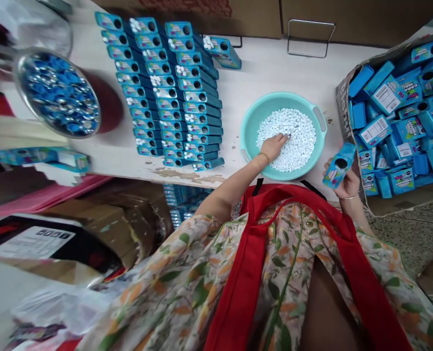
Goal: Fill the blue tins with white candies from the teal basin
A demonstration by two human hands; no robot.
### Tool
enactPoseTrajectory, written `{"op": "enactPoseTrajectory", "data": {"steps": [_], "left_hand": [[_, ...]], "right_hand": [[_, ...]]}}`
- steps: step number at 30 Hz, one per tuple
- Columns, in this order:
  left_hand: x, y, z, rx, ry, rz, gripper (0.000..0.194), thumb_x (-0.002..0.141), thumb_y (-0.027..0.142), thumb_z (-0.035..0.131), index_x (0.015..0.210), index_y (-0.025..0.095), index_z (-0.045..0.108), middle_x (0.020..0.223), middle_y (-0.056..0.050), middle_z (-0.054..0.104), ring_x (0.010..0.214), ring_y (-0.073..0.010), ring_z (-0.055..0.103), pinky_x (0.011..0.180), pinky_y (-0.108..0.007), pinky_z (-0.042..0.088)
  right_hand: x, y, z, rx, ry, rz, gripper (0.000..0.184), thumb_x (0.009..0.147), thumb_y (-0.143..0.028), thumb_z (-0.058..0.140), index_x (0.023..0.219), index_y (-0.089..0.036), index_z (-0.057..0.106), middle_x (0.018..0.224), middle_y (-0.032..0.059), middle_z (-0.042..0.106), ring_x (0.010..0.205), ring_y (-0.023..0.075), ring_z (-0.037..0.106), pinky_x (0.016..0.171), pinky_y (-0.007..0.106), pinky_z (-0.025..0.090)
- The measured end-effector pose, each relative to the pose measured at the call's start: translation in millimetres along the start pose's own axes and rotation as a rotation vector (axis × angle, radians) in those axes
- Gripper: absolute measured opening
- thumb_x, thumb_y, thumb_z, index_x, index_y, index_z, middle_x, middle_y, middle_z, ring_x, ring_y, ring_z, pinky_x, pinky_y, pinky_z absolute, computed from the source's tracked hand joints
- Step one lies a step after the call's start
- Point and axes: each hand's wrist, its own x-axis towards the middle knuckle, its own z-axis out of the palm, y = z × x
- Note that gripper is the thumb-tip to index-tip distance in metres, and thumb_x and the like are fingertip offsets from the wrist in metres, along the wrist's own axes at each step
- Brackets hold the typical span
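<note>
A turquoise plastic basin (248, 127) stands on the white table, with a heap of small white candies (296, 139) inside. My left hand (272, 147) reaches into it, fingers drawn together among the candies; its fingertips are partly hidden. To the right of the basin, my right hand (348, 184) is closed around a small blue candy box (339, 165). That box is tilted, and a dark round hole shows on its upward end. Standing in rows to the left are many similar blue boxes (197, 96), several with white candies lying on top beside their holes.
A cardboard carton (342, 109) full of jumbled blue boxes stands at the right. On the far left is a metal pot (98, 105) of blue and silver pieces. One box (223, 52) stands apart behind the rows. Brown cartons (249, 19) line the table's back.
</note>
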Motion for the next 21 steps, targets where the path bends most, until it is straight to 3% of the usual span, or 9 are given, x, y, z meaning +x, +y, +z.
{"op": "enactPoseTrajectory", "data": {"steps": [4, 7, 9, 12, 15, 19, 21], "left_hand": [[-15, 12, 12.0, -0.145, -0.079, 0.106, 0.059, 0.107, 0.013, 0.042, 0.164, 0.019, 0.054, 0.156, -0.016, 0.066, 0.134, -0.0298, 0.069, 0.112, -0.042, 0.056], [-17, 19, 20.9, -0.363, -0.047, 0.135, 0.056, 0.102, 0.016, 0.050, 0.156, 0.014, 0.061, 0.153, -0.016, 0.069, 0.135, -0.0283, 0.070, 0.117, -0.041, 0.055], [-17, 18, 24.0, -0.503, -0.006, 0.139, 0.052, 0.100, 0.022, 0.056, 0.150, 0.012, 0.065, 0.149, -0.017, 0.072, 0.132, -0.0272, 0.071, 0.115, -0.039, 0.056], [-20, 8, 18.3, -0.599, 0.073, 0.170, 0.051, 0.101, 0.035, 0.062, 0.145, 0.010, 0.067, 0.143, -0.020, 0.074, 0.122, -0.0269, 0.073, 0.108, -0.037, 0.058], [-30, -10, -4.4, -0.566, 0.168, 0.261, 0.054, 0.106, 0.049, 0.058, 0.144, 0.012, 0.069, 0.133, -0.020, 0.076, 0.111, -0.0264, 0.074, 0.102, -0.038, 0.058], [-56, -31, -56.9, -0.450, 0.267, 0.339, 0.062, 0.109, 0.061, 0.051, 0.144, 0.013, 0.069, 0.118, -0.017, 0.076, 0.101, -0.0257, 0.073, 0.095, -0.038, 0.057], [-70, -35, -86.1, -0.395, 0.276, 0.361, 0.061, 0.110, 0.061, 0.051, 0.144, 0.014, 0.069, 0.115, -0.015, 0.076, 0.097, -0.0245, 0.072, 0.093, -0.037, 0.056]], "right_hand": [[21, -4, -16, 0.046, 0.083, -0.172, 0.030, 0.084, -0.056, 0.089, 0.105, -0.039, 0.078, 0.114, -0.0035, 0.086, 0.123, 0.0239, 0.078, 0.098, 0.046, 0.072], [34, 0, -19, 0.052, 0.107, -0.238, 0.029, 0.085, -0.056, 0.090, 0.104, -0.038, 0.077, 0.113, -0.0051, 0.086, 0.115, 0.0204, 0.079, 0.089, 0.039, 0.072], [38, 3, -21, 0.008, 0.099, -0.254, 0.036, 0.081, -0.053, 0.092, 0.108, -0.038, 0.075, 0.117, -0.0050, 0.085, 0.117, 0.0207, 0.079, 0.088, 0.039, 0.072], [41, 4, -25, -0.091, 0.087, -0.275, 0.055, 0.073, -0.043, 0.098, 0.121, -0.039, 0.071, 0.129, -0.0046, 0.083, 0.130, 0.0232, 0.076, 0.100, 0.044, 0.072], [44, 8, -32, -0.155, 0.108, -0.302, 0.067, 0.065, -0.036, 0.104, 0.121, -0.039, 0.067, 0.125, -0.0053, 0.083, 0.126, 0.0212, 0.078, 0.104, 0.041, 0.071], [52, 23, -42, -0.222, 0.141, -0.259, 0.075, 0.057, -0.035, 0.108, 0.115, -0.038, 0.059, 0.111, -0.0089, 0.082, 0.099, 0.0187, 0.081, 0.082, 0.037, 0.075], [58, 31, -46, -0.283, 0.126, -0.266, 0.078, 0.056, -0.037, 0.109, 0.113, -0.037, 0.055, 0.109, -0.0087, 0.081, 0.096, 0.0198, 0.080, 0.081, 0.041, 0.075]]}}
